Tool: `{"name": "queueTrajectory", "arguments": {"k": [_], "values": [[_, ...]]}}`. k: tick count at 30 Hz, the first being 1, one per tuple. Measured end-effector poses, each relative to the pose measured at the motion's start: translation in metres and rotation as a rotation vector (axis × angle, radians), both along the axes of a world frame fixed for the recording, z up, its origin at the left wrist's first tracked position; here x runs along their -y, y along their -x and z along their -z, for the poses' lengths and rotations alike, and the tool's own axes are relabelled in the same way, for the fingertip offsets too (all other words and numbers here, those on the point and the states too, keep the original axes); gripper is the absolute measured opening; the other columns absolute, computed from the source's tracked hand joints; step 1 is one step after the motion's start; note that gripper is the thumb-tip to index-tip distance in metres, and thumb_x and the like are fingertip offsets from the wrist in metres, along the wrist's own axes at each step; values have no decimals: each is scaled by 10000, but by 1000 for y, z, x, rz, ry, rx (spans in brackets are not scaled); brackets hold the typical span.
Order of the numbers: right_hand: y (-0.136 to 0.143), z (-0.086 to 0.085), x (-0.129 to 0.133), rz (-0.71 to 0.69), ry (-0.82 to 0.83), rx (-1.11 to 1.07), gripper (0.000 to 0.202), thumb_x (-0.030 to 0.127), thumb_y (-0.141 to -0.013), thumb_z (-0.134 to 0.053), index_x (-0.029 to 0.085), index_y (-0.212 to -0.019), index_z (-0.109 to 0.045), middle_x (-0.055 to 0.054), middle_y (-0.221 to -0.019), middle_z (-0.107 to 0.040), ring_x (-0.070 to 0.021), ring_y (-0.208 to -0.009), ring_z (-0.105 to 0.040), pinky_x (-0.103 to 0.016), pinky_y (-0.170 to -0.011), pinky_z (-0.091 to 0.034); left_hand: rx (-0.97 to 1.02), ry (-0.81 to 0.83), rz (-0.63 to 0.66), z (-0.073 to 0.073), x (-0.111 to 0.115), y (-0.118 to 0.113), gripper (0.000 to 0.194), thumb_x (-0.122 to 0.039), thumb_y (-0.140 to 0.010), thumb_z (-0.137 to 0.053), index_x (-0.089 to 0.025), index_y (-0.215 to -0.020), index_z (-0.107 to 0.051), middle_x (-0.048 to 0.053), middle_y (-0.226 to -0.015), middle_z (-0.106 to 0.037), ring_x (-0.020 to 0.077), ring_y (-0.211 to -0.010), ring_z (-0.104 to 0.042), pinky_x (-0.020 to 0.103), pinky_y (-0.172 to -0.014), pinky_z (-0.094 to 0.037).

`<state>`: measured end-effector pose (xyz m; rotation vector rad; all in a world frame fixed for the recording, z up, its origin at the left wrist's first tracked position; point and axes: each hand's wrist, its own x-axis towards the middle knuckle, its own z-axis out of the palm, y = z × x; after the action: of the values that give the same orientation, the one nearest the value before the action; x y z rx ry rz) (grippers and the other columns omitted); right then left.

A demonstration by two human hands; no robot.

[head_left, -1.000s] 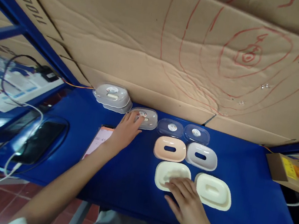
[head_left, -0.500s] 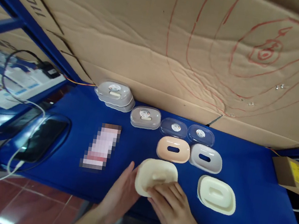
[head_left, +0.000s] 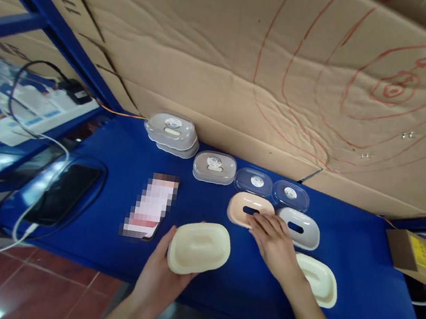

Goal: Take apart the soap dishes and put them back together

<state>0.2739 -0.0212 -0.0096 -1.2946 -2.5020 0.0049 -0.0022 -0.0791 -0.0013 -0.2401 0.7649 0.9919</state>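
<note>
A cream oval dish (head_left: 200, 248) rests in my left hand (head_left: 163, 275), whose fingers wrap its left side and underside. My right hand (head_left: 271, 237) reaches over the near edge of a peach dish (head_left: 237, 207) that has a slot in its base; its fingertips are at the rim, and whether they grip it is unclear. Beside it lies a pale grey slotted dish (head_left: 309, 232). Another cream dish (head_left: 325, 283) sits at the right, partly behind my right forearm. Two clear lids (head_left: 253, 181) (head_left: 291, 195) with round stickers lie behind the slotted dishes.
A lidded grey box (head_left: 214, 168) and a stack of similar boxes (head_left: 171, 129) stand along the cardboard wall (head_left: 195, 61). Left are a blurred-out phone (head_left: 152, 204), a dark tablet (head_left: 64, 193), cables and a power strip (head_left: 43, 115). A cardboard carton (head_left: 403, 249) is at the right.
My right hand has left the cream dish and moved up and right to the peach dish. My left hand has shifted left with the cream dish. The view has turned slightly.
</note>
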Motion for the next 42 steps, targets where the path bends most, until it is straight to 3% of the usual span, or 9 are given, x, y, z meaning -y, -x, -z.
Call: {"name": "queueTrajectory", "arguments": {"k": [8, 12, 17, 20, 24, 29, 33, 37, 42], "values": [[42, -43, 41, -254, 176, -90, 395, 194, -1069, -563, 231, -1461, -599, -70, -1345, -742, -244, -1227, -671, -465, -1067, -523, 56, -10, 40, -9, -11, -28, 586, -522, -1068, -478, -93, -1439, -629, 176, -1298, -772, 316, -1281, -695, 447, -1124, -529], [47, -40, 48, -252, 158, -33, 415, 155, -1057, -561, 223, -1464, -596, -82, -1403, -714, -266, -1241, -666, -486, -1073, -527, 79, -82, 72, -12, -15, -25, 668, -602, -1054, -465, -101, -1477, -597, 190, -1346, -745, 318, -1274, -696, 424, -1065, -558], [40, -28, 32, -296, 177, -99, 419, 294, -1083, -550, 226, -1496, -558, -98, -1443, -684, -261, -1307, -645, -467, -1098, -534, -38, -171, 36, -15, -16, -18, 603, -388, -1014, -640, -193, -1568, -503, 142, -1414, -717, 296, -1296, -681, 389, -1032, -575], [27, -17, 0, -157, 159, -153, 504, 380, -1103, -473, 246, -1588, -440, -107, -1520, -621, -255, -1397, -589, -464, -1135, -518, -116, -142, 7, -15, -15, -17, 565, -365, -1001, -663, -194, -1528, -550, 128, -1403, -727, 308, -1293, -683, 423, -1046, -582], [13, 1, -36, 118, 79, -66, 604, 323, -1084, -497, 145, -1640, -342, -228, -1639, -450, -382, -1553, -386, -665, -1237, -329, -132, -81, 18, -17, -10, -19, 515, -367, -996, -665, -176, -1471, -606, 129, -1359, -752, 330, -1277, -695, 457, -1040, -598], [11, 8, -31, 111, 103, -25, 588, 408, -1011, -654, 227, -1548, -496, -183, -1436, -613, -388, -1433, -507, -674, -1212, -351, -135, -56, 59, -15, -3, -18, 483, -370, -1001, -660, -174, -1441, -634, 122, -1331, -768, 317, -1223, -730, 414, -967, -635], [10, 8, -23, 159, 129, -50, 689, 462, -946, -738, 223, -1542, -488, -208, -1478, -547, -442, -1433, -479, -694, -1153, -413, -166, -54, 106, -9, -3, -18, 414, -368, -1002, -666, -153, -1355, -695, 128, -1300, -781, 314, -1186, -747, 380, -896, -650], [3, -4, -19, 164, 177, -110, 676, 451, -950, -736, 252, -1539, -470, -164, -1432, -594, -361, -1330, -599, -571, -1089, -534, -171, -36, 164, -5, -6, -22, 411, -418, -1016, -646, -145, -1313, -724, 126, -1288, -786, 316, -1172, -750, 406, -923, -640], [0, -39, 10, 71, 324, -281, 689, 490, -967, -716, 310, -1563, -423, -136, -1558, -501, -312, -1431, -536, -508, -1155, -510, -106, -100, 230, -5, -10, -26, 502, -501, -1044, -574, -119, -1341, -710, 156, -1288, -781, 340, -1174, -746, 458, -958, -623]]}}
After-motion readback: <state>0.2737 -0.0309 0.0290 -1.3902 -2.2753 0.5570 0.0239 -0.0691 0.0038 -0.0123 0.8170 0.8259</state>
